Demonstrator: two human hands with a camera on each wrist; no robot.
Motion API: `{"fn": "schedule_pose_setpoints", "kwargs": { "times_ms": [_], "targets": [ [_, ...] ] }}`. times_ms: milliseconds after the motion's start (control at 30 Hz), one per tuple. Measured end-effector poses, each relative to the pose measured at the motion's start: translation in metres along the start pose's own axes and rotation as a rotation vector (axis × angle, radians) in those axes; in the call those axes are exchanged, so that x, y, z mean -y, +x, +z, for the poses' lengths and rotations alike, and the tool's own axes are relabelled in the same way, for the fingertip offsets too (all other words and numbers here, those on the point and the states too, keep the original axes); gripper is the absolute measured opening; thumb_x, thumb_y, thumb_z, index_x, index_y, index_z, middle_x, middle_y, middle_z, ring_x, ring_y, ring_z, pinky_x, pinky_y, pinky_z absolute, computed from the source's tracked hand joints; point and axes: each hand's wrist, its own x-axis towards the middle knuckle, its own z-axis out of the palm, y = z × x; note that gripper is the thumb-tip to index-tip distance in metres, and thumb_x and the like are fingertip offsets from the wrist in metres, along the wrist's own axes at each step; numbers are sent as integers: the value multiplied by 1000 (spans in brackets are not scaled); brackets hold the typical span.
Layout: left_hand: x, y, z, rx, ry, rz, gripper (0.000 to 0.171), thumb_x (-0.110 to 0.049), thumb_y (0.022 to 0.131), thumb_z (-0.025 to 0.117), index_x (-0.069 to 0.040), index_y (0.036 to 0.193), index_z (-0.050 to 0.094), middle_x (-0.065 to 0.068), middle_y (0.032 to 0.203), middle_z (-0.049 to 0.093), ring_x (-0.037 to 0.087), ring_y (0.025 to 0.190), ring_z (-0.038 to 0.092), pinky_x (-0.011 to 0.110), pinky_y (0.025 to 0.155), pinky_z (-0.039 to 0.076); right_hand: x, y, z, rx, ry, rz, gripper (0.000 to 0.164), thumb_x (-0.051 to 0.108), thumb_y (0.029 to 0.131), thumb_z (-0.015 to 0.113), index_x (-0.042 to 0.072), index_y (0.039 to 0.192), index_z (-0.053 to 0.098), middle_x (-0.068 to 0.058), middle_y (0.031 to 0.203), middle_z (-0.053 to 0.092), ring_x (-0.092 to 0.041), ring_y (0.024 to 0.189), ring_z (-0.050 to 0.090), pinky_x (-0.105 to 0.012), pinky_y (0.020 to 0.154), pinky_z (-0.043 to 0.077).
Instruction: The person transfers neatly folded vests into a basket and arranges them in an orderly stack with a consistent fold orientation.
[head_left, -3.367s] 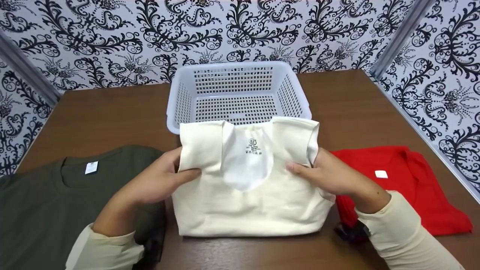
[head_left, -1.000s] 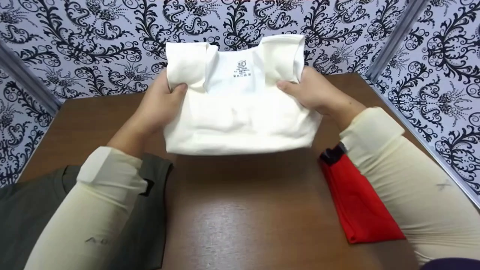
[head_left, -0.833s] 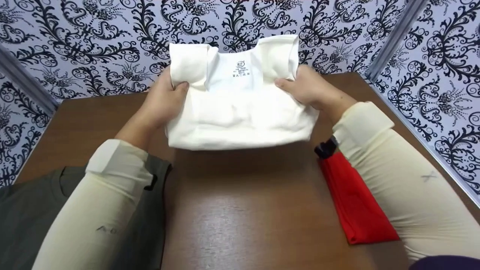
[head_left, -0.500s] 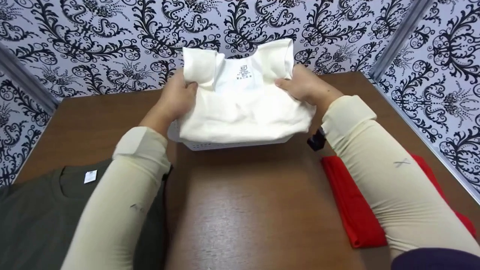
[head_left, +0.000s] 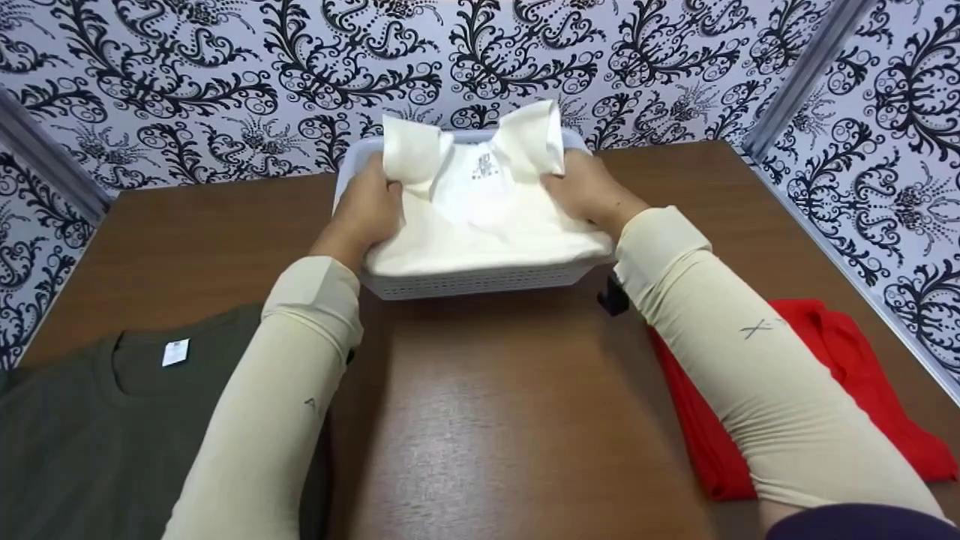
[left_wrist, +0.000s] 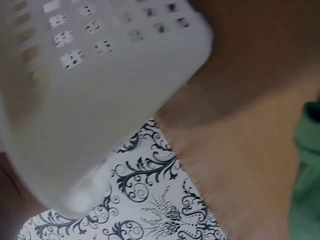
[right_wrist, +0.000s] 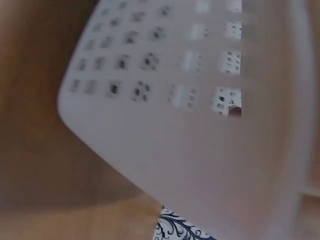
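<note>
Head view: folded cream shirt (head_left: 480,232) held over the white basket (head_left: 480,284) by left hand (head_left: 367,206) and right hand (head_left: 590,191), fingers curled at its sides; near edge, overhanging the front, best tucked inside before release. Left wrist: basket's perforated side seen, contents hidden. Right wrist: likewise; grip cannot be told.

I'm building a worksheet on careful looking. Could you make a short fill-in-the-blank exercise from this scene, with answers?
1. At the basket, the cream garment is gripped by the left hand and also by the ____.
2. The dark green shirt lies on the person's ____ side.
3. The tag at that shirt's neckline is coloured ____.
4. The garment lying on the person's right is coloured ____.

Missing words: right hand; left; white; red.
</note>
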Motion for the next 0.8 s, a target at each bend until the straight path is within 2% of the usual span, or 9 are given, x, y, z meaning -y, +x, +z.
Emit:
{"fn": "schedule_pose_setpoints", "kwargs": {
  "times_ms": [267,467,567,800],
  "targets": [
    [8,-4,12,6,19,13,35,-11,96,38,-7,130,34,17,129,50,30,124,45,41,108,31,-10,0,14,-20,-89,-50,33,20,94,47,1,121,48,-13,109,56,-23,93,53,-34,86,45],
    [10,-13,17,12,52,-5,36,-12,96,39,-9,131,34,18,129,51,34,122,47,43,106,34,-14,-2,22,-29,-173,-113,27,21,94,47,1,110,53,-14,99,57,-26,88,53,-37,80,44],
    [11,-19,19,23,57,-17,39,-12,95,40,-9,133,33,19,128,52,35,120,48,44,106,34,-16,-5,25,-17,-177,-131,23,21,93,47,2,105,54,-14,94,56,-26,84,53,-36,76,44],
    [9,-34,21,41,73,-44,36,-13,95,40,-10,131,35,19,126,53,35,117,50,45,103,37,-19,-14,31,23,-205,-121,25,20,93,47,0,106,53,-15,98,56,-26,84,52,-36,76,44]
  ]
}}
